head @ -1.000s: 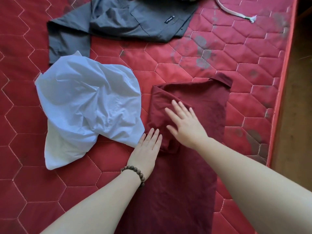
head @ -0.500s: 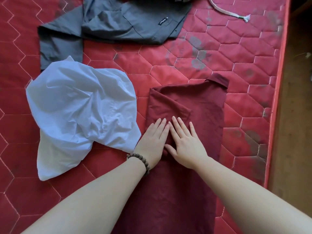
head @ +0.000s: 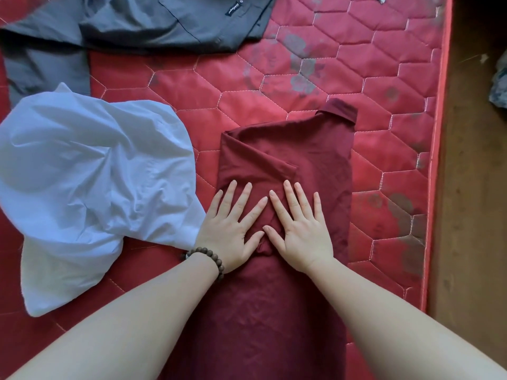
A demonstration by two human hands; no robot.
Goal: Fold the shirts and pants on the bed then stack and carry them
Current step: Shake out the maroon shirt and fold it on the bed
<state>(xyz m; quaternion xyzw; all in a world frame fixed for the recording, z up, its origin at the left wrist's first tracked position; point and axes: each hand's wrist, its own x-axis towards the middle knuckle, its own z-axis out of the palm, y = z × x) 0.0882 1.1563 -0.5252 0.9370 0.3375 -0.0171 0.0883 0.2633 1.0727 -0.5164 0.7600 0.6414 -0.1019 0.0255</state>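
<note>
A dark red shirt [head: 315, 152] lies folded into a long strip on the red quilted mattress [head: 301, 86], its collar at the far right corner. My left hand [head: 233, 229], with a bead bracelet on the wrist, presses flat on the shirt's left side with fingers spread. My right hand [head: 299, 229] presses flat beside it, thumbs nearly touching. A crumpled pale blue shirt [head: 93, 182] lies to the left, its edge touching my left hand. A grey shirt [head: 153, 26] is spread out along the far edge of the view.
The mattress's right edge [head: 436, 160] runs down the right side, with brown floor [head: 472, 215] beyond it. A patterned cloth [head: 500, 83] shows on the floor at the far right. Dark stains mark the mattress near the middle back.
My left hand has moved from beside the red shirt onto it. Both hands have come together side by side and spread their fingers flat on the cloth.
</note>
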